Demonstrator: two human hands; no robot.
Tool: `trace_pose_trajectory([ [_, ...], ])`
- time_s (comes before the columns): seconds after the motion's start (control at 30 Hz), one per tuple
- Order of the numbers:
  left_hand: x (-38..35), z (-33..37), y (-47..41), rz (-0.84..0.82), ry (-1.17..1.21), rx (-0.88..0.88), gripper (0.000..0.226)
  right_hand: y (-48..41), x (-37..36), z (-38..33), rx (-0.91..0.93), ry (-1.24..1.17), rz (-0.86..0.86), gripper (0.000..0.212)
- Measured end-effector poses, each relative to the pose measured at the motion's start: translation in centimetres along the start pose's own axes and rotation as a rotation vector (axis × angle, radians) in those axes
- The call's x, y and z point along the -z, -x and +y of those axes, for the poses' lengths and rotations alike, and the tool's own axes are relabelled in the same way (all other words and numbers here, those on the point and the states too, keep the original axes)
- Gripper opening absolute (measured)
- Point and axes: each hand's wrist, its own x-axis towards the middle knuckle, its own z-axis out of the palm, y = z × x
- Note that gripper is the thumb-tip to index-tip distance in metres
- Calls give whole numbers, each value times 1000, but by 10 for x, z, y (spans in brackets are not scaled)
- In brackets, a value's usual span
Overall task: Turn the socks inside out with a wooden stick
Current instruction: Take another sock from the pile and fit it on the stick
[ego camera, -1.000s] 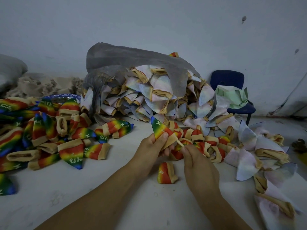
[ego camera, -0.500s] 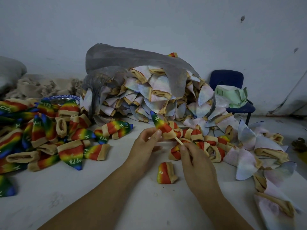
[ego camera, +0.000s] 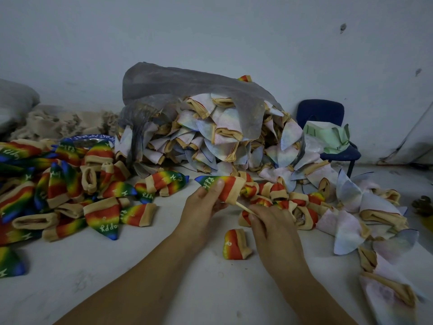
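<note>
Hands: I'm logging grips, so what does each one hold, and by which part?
The left hand grips a rainbow sock around its middle; the right hand pinches the wooden stick at its near end.

Single view: head-worn, wide-angle camera. Looks forward and down from person's own eye line. Left hand and right hand close to lens, lower centre, arms entering from bottom edge. White surface near, filling lower half. Wall farther back, filling upper half.
</note>
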Motion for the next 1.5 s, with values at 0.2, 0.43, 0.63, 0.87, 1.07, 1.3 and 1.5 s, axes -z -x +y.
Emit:
trace_pose_trajectory([
  [0.2,1,3,1,-62,69,60,46,-1,1,2,-6,15,-35,27],
  [0.43,-1,4,3,-162,77,88,40,-1,1,0,-18,28,-57,31],
  [0.63,-3,3,4,-204,-69,58,22,-1,1,1,-42,30,-119,35],
  [0.87,-8,3,4,-177,-383,-14,30,1,2,1,-77,41,-89,33],
  [1.07,-8,2,5,-158,-556,-52,46,-1,4,4,-46,65,28,27],
  [1.3,-7,6,9,-101,-526,12,61,-6,7,4,34,102,64,26],
  [1.5,-14,4,6,6,-779,18,60,-5,8,2,-8,64,-77,35],
])
